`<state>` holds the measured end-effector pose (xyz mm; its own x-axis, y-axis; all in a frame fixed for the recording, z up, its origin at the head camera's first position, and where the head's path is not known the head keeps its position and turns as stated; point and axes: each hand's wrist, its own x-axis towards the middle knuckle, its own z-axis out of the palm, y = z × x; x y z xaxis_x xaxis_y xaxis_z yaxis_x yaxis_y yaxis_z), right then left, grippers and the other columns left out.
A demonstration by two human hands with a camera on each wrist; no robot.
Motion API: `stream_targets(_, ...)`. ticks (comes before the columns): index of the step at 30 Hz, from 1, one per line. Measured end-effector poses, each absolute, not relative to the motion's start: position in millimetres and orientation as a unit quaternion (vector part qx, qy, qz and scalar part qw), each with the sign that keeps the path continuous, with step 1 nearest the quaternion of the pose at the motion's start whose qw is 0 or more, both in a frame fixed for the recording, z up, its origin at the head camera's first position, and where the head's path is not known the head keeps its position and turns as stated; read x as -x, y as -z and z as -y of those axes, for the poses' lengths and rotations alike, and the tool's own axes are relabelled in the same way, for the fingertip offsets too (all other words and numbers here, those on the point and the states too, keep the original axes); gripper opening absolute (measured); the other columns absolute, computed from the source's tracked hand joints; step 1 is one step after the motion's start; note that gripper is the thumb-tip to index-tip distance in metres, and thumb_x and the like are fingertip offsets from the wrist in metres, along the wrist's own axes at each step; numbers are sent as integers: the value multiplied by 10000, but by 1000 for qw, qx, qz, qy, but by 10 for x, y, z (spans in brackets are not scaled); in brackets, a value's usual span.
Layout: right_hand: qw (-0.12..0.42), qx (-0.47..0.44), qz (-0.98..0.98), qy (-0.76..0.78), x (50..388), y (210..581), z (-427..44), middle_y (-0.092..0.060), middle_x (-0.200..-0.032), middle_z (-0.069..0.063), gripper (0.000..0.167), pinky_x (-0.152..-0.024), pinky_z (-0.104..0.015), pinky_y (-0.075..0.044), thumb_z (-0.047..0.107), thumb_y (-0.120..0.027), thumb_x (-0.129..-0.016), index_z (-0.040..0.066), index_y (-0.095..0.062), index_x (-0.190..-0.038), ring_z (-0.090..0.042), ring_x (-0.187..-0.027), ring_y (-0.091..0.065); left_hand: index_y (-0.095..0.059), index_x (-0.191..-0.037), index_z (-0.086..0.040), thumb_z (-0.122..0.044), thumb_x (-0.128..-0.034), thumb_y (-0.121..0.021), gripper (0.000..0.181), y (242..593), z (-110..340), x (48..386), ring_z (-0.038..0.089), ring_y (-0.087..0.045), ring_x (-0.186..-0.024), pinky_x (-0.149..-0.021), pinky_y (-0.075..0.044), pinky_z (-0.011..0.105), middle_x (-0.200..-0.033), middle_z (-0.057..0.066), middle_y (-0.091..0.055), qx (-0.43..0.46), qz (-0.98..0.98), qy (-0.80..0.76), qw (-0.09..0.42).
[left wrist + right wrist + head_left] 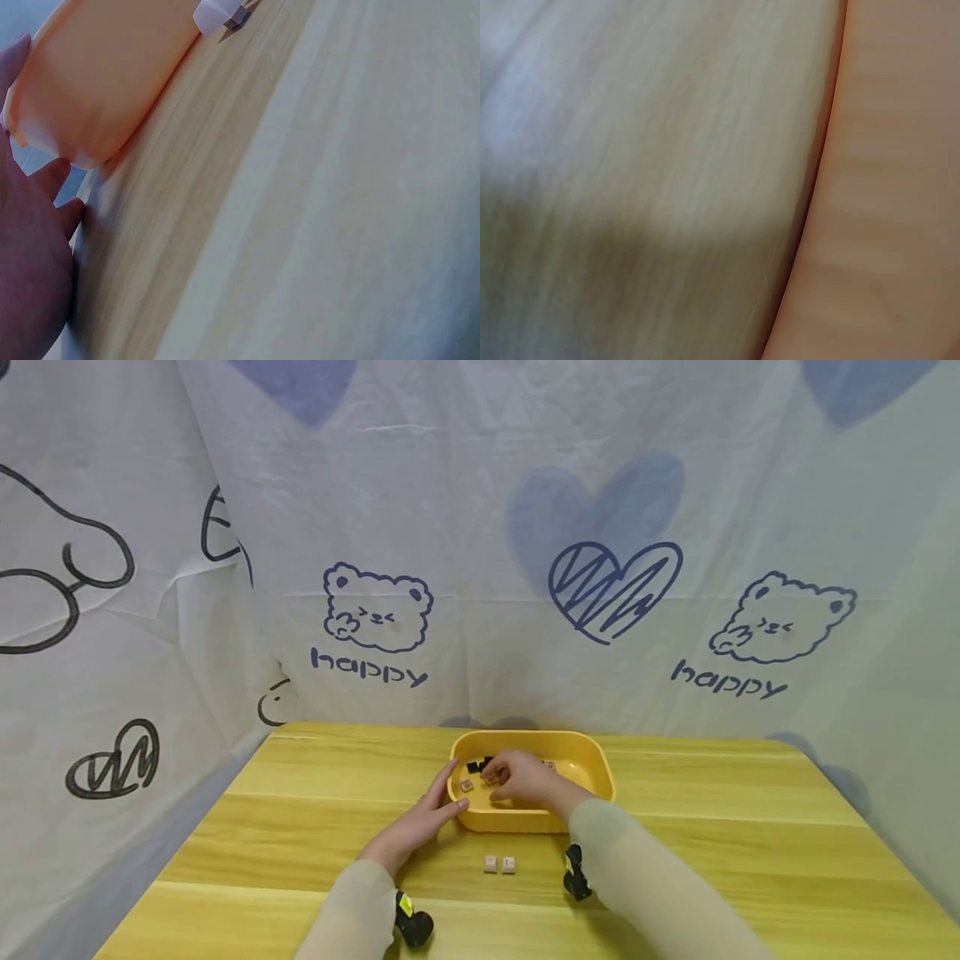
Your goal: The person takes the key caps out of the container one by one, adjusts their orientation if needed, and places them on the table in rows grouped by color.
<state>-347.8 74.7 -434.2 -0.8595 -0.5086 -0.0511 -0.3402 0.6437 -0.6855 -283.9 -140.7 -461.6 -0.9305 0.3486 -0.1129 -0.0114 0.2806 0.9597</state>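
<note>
A yellow plastic tray (517,821) stands toward the back of the table, with several small black and pale keycaps inside. My left hand (414,828) rests against the tray's left end, its fingers extended and the thumb at the near corner. In the left wrist view, fingertips touch the tray wall (112,82). Reaching over the near rim, my right hand (525,778) is inside the tray with bent fingers among the keycaps. A pale keycap (467,785) lies left of it. Whether the right fingertips pinch a keycap cannot be made out.
Two pale keycaps, a left one (491,864) and a right one (508,865), sit side by side on the wooden table (720,827) before the tray. A printed cloth (480,527) hangs behind the table. Black devices (414,925) are worn at both wrists.
</note>
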Motion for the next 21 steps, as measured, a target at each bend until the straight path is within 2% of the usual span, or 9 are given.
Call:
stream_targets(5, 123, 233, -899, 350, 3477, 4353, -742, -660, -1012, -22, 288, -844, -375, -523, 56, -791, -804, 59, -721, -1084, -182, -908, -598, -110, -1579, -305, -275, -1006, -557, 728, 4600, 1404, 2829, 393, -23, -1458, -1129, -59, 619, -1613, 176, -68, -104, -783, -593, 153)
stream_targets(13, 122, 254, -900, 331, 3480, 4378, -754, -637, -855, -9, 182, -688, -294, -516, -41, -734, -798, 48, -735, -956, -146, -754, -561, -106, -1581, -289, -255, -1008, -556, 730, 4607, 1399, 2820, 390, -24, -1458, -1136, -55, 605, -1612, 184, -64, -112, -780, -598, 147)
stream_targets(21, 129, 244, -908, 314, 3469, 4380, -761, -634, -862, 15, 115, -711, -292, -531, 14, -742, -831, 73, -753, -929, -139, -776, -576, -104, -1579, -316, -277, -1001, -566, 741, 4619, 1412, 2813, 383, -15, -1460, -1133, -54, 609, -1616, 168, -58, -112, -779, -599, 148)
